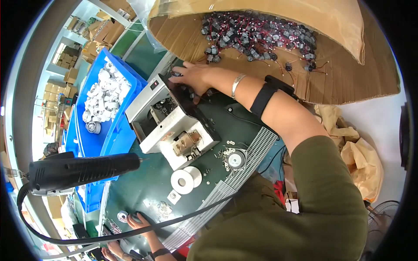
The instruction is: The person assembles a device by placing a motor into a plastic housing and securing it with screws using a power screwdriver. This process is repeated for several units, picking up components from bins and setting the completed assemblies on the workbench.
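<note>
Left of centre, the fixture: we see a boxy metal fixture (152,141), pale grey with a black side; dark bits fill one opening, and a brownish mechanism sits in another.
Upper right, the carton: brown corrugated cardboard carton (352,82), bent and open, with a heap of small grey-and-black parts (261,37) on thin red wires.
Upper left, the tub: glossy blue plastic tub (115,130) full of white, rounded pieces (104,93).
Our grip: the right hand (191,78) has its fingers bent at the fixture's upper end; a greyish bit (176,74) shows by the fingertips, but we cannot tell whether they grasp it. Our left hand is out of view.
Fixture from the hand: just below it in the frame, running toward the centre; the heap lies up and to the right.
Bench count: one white spool (186,179), one round speaker-like disc (235,159) ringed by scattered pale rings, one whitish square (173,197), one black power screwdriver (87,170) at left. We cannot count the heap.
Lower left: at least two smaller hands, seemingly a co-worker's.
</note>
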### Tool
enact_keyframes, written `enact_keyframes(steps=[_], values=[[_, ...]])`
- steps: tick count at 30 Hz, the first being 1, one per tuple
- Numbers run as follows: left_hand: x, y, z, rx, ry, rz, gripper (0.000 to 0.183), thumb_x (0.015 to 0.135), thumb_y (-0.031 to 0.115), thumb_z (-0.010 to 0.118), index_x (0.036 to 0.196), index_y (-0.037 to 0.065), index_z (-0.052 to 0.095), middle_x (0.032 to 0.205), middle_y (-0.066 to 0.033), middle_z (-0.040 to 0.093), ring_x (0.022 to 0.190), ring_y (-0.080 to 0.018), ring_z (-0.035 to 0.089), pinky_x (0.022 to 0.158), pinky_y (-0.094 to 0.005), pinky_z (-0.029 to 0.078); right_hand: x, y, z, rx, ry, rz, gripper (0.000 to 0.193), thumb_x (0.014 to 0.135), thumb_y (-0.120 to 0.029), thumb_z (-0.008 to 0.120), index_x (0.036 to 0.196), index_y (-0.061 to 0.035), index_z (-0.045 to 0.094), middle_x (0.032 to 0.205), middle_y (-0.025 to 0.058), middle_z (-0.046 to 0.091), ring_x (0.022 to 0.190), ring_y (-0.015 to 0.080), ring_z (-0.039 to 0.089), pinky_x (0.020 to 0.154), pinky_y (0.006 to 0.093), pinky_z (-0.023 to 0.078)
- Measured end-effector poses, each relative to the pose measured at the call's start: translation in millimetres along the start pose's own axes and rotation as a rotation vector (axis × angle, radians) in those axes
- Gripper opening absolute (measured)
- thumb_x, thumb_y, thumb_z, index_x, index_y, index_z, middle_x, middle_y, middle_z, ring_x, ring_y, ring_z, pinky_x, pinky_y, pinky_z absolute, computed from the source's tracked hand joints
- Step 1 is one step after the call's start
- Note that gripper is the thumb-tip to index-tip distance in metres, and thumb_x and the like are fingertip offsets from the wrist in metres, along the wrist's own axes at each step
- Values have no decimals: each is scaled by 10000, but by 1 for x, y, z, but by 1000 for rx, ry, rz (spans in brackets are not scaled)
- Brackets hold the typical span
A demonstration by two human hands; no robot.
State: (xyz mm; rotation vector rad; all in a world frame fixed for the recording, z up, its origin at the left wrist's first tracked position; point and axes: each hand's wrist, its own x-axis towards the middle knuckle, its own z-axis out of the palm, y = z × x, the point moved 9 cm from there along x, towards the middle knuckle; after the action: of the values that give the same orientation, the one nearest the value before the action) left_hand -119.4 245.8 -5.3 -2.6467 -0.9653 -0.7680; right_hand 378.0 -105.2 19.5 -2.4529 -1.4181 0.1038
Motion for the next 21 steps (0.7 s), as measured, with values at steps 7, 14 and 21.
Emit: enact_keyframes(steps=[7, 14, 21], values=[[-1, 9, -3, -60, -77, -113, 423, 882, 260, 581, 1157, -53, 509, 1132, -251, 525, 1086, -399, 492, 917, -453, 402, 25, -5, 18, -163, -368, 43, 1064, 470, -410, 868, 1386, -242, 354, 1448, 139, 278, 1221, 384, 423, 972, 456, 410], [1, 8, 1, -50, -97, -103, 380, 900, 248, 565, 1129, -54, 524, 1128, -226, 544, 1043, -380, 515, 878, -440, 422, -27, 2, 12, -200, -241, 229, 818, 678, -299, 726, 1397, -218, 342, 1318, 129, 414, 1208, 315, 447, 930, 448, 439], [1, 14, -6, -40, -111, -80, 380, 905, 269, 555, 1114, -48, 539, 1087, -216, 567, 989, -374, 536, 870, -434, 418, -47, -10, -2, -267, 24, 140, 892, 619, -376, 784, 1384, -193, 365, 1326, 109, 419, 1217, 302, 432, 940, 448, 433]])
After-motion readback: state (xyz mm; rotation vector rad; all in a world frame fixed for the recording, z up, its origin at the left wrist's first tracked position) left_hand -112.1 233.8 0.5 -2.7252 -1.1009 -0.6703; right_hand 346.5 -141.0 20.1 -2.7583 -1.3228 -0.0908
